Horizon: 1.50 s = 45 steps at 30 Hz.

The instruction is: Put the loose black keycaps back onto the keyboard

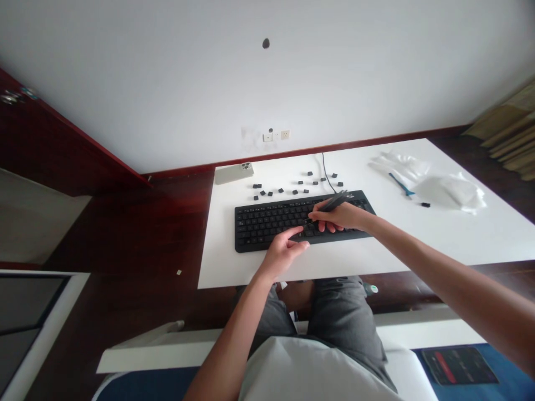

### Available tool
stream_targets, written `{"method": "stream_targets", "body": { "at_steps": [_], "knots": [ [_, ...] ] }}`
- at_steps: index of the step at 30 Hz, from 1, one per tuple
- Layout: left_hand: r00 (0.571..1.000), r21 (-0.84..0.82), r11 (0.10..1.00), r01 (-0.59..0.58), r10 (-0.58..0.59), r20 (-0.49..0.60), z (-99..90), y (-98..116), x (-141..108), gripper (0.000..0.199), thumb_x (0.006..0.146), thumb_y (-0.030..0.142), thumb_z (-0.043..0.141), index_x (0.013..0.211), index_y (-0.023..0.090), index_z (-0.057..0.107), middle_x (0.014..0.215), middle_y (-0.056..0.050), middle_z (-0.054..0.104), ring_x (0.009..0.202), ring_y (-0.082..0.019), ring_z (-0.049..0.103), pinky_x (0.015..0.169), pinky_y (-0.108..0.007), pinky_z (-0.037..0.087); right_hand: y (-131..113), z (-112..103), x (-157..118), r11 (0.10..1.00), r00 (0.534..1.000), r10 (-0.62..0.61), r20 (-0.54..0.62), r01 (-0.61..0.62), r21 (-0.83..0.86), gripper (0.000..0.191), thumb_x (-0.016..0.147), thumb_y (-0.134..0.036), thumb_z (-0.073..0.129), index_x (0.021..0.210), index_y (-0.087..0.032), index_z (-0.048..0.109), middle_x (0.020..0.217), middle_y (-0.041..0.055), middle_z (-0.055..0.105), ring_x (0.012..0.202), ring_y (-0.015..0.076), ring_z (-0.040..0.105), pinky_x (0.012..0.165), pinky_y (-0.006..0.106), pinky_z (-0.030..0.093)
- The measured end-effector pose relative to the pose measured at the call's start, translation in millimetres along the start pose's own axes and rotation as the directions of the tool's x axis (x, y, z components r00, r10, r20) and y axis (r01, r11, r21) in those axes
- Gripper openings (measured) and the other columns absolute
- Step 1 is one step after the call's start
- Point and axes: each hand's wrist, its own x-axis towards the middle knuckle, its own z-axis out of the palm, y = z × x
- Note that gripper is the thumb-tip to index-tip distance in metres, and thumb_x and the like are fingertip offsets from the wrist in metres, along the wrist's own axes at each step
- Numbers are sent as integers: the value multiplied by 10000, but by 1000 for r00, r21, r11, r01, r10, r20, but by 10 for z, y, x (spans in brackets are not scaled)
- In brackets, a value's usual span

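Note:
A black full-size computer keyboard (267, 229) lies on the white desk (393, 245), and some of its keys look like they may be off. My right hand (336, 217) rests over the keyboard's right half, shut on a slim black tool (334, 201) whose tip points up and to the right. A small black piece shows by its fingertips, but it is too small to name. My left hand (282, 253) sits at the keyboard's front edge, fingers apart and holding nothing. Several black keycaps (295, 191) lie scattered behind the keyboard.
A black cable (326, 172) runs from the keyboard toward the wall. A smartphone (234, 173) lies at the desk's back left. To the right are a blue-handled brush (401, 185), crumpled clear plastic (451, 192) and a lone keycap (425, 204).

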Motion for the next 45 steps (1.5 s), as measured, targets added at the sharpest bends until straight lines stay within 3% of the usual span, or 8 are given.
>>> {"method": "stream_targets", "body": {
  "at_steps": [9,17,22,28,32,35,39,45],
  "knots": [
    [987,-540,834,117,-35,160,-117,-29,18,613,858,376,773,1375,69,656,576,141,178,503,-64,85,502,-236,81,93,23,-24,991,992,-121,-21,119,-66,449,950,-643,646,789,-227,590,638,-19,662,443,99,475,423,251,337],
    [989,-588,800,121,-44,144,-101,-60,23,495,900,325,714,1326,74,710,585,127,134,516,-77,64,493,-236,90,43,37,-1,903,936,-306,-174,228,-365,357,976,-539,624,821,-236,733,722,12,693,693,187,586,696,302,439],
    [988,-601,790,125,-44,147,-95,-63,28,494,899,320,703,1321,64,715,567,130,139,519,-80,36,483,-239,74,77,72,-12,770,871,-490,-25,419,-481,314,1038,-418,556,843,-220,704,883,67,736,809,213,646,763,315,429],
    [992,-562,820,108,-48,120,-64,-41,29,533,899,343,685,1349,57,692,568,133,144,511,-81,51,487,-238,88,139,190,-34,665,848,-530,5,419,-619,298,1082,-328,485,880,-209,669,897,63,699,755,186,601,644,309,329],
    [999,-337,941,23,-31,-20,20,-34,-46,571,926,386,658,1418,96,637,569,127,232,487,-82,145,488,-238,137,50,258,-132,557,848,-526,63,400,-728,285,1094,-297,492,883,-212,663,883,50,680,672,160,543,583,326,247],
    [954,174,971,-162,200,-226,84,-77,-132,394,971,317,627,1326,165,702,594,81,387,524,-100,335,538,-239,293,-1,302,-223,449,824,-551,130,425,-786,267,1103,-269,495,903,-207,661,865,50,663,680,164,551,578,341,234],
    [808,744,616,-259,561,-183,106,-151,-126,310,1001,191,576,1242,212,768,825,-28,653,800,-176,606,819,-305,510,81,343,-260,395,782,-607,141,450,-801,306,1123,-300,463,907,-203,656,874,61,671,725,182,578,591,346,266],
    [702,886,236,-399,700,130,23,-108,217,366,1036,217,614,1386,202,720,1320,-105,746,1308,-282,621,1177,-464,492,365,441,-216,466,723,-691,26,473,-748,318,1114,-282,389,1006,-193,674,865,76,705,743,199,602,677,332,387]
  ]
}}
